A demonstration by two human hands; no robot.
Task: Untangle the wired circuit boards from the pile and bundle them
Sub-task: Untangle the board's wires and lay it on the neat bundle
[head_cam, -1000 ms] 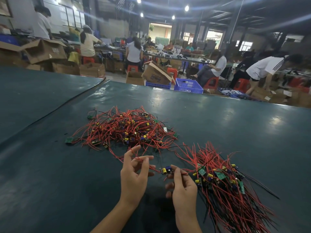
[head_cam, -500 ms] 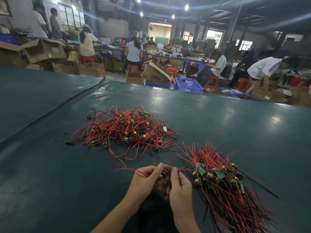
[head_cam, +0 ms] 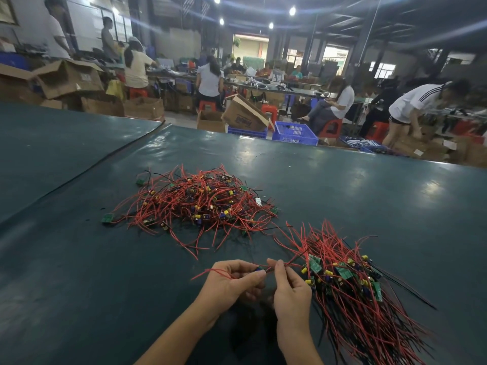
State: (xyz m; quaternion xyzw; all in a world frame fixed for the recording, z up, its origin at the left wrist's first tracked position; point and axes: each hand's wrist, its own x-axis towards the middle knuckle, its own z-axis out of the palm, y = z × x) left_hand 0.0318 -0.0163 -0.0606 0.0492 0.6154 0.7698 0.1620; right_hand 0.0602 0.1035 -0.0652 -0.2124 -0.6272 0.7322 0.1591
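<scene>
A dark green table (head_cam: 355, 185) spreads wide. Beyond its far edge stand 2 blue crates (head_cam: 295, 133), a tilted cardboard box (head_cam: 243, 115) (flaps open) and red stools (head_cam: 330, 127); seated workers (head_cam: 341, 100) fill the hall.

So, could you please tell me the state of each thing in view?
Tangled pile: loose heap, no hand on it.
Sorted bundle: wires roughly parallel, lying on the table.
Wired board: held between both hands.
Left hand: grips its red wires.
Right hand: pinches its red wires.
</scene>
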